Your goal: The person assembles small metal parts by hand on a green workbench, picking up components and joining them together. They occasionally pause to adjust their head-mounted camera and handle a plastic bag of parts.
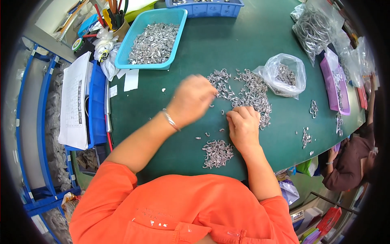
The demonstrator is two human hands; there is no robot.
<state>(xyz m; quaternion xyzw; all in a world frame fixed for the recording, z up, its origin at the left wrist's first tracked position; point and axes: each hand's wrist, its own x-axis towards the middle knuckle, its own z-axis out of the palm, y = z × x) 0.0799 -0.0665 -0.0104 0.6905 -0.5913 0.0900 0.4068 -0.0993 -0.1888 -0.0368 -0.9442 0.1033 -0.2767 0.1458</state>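
Note:
My left hand (191,97), slightly blurred, reaches over the table with its fingers drawn together beside a loose pile of small curved metal pieces (256,91). Whatever its fingertips hold, if anything, cannot be made out. At the near edge of that pile rests my right hand (244,125), its fingers curled and pressed together; what lies under them is hidden. A smaller heap of similar curved pieces (217,154) sits close to my body, left of the right wrist. Several single pieces are scattered between the two heaps.
A turquoise basket (122,57) full of metal pieces stands at the far left, a blue bin (211,10) behind it. Right of the pile is an open clear plastic bag (301,77) of pieces. Beyond are a purple basket (327,81) and another person (351,162) at the table's right.

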